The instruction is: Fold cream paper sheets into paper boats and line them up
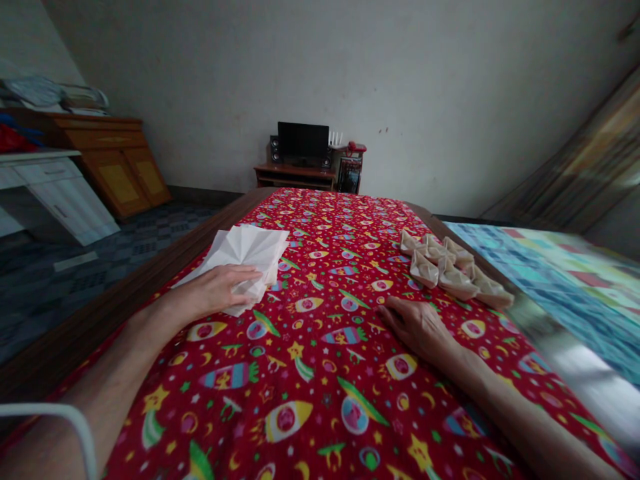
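My left hand (225,288) lies palm down over the lower part of a stack of white creased paper sheets (243,245), its fingers stretched out and the thumb apart. The sheets fan out unevenly, and the top one has folds radiating from its middle. On the red patterned cloth (330,373), my right hand (413,323) rests with loosely bent fingers and holds nothing. Beyond it to the right stands a group of several folded paper pieces (445,270), cream-coloured with pointed tips, set close together in rows.
Dark wooden table edges (200,230) show beside the cloth. A white cable (60,408) crosses near my left forearm. To the right is a bed with a blue patterned cover (540,287). A monitor (303,140) stands on a low desk against the far wall; cabinets (120,167) are at left.
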The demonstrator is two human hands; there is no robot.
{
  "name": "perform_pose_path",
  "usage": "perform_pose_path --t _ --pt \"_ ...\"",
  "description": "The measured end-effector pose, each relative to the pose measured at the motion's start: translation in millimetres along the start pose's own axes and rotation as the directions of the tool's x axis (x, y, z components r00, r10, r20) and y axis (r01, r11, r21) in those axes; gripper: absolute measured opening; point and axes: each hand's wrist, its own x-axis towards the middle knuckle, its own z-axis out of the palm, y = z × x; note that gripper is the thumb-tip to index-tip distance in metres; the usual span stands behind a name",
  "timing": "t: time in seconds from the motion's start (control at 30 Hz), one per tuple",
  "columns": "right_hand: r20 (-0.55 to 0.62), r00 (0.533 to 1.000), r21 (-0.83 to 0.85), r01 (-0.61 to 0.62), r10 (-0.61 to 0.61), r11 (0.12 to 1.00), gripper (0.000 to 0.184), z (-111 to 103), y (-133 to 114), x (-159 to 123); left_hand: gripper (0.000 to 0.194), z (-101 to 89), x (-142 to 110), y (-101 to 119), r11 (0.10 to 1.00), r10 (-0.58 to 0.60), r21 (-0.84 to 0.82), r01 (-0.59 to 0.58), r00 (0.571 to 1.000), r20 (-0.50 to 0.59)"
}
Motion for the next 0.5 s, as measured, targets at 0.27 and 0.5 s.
perform_pose_path --t 0.27,0.5 --pt "-0.001 1.0 0.009 -0.003 0.003 1.0 0.04 1.7 1.0 -0.3 0.056 -1.4 0.2 -4.6 1.0 0.01 0.009 -0.011 0.998 0.063" --pt "0.008 1.0 0.017 0.003 -0.004 1.0 0.039 0.0 0.2 -0.1 0.047 -1.5 -1.7 -4.8 0.991 0.095 0.083 -0.1 0.993 0.067"
